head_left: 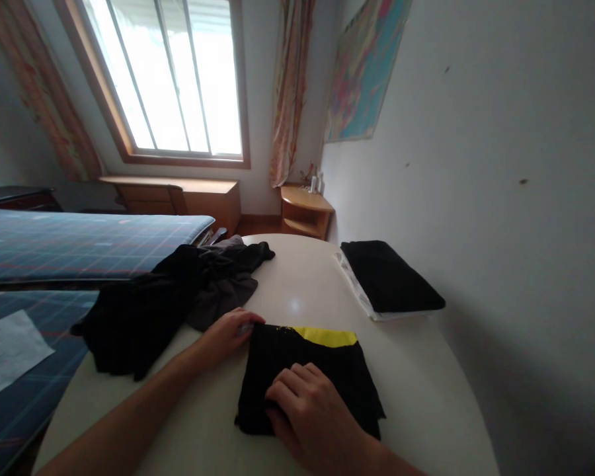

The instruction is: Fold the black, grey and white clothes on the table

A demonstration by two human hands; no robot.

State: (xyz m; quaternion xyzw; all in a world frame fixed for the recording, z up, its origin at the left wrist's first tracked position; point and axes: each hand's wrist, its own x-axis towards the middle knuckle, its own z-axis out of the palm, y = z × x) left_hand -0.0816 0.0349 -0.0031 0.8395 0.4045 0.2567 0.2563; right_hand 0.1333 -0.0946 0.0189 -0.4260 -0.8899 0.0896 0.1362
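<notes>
A black piece of clothing (327,370), folded into a rough square, lies flat on the round white table (297,277) in front of me. A yellow patch (327,336) shows along its far edge. At its far left corner, my left hand (235,330) has its fingers closed on the fabric. My right hand (307,403) rests on the near middle of the clothing, its fingers curled down and together against the cloth. The thumb is partly hidden under the fingers.
Left on the table is a crumpled heap of black and dark grey clothes (163,304). Toward the wall, a folded black garment (387,274) lies on a white packet (359,291). Left of the table stands a plaid mattress (79,244) with a paper sheet (12,350) nearby.
</notes>
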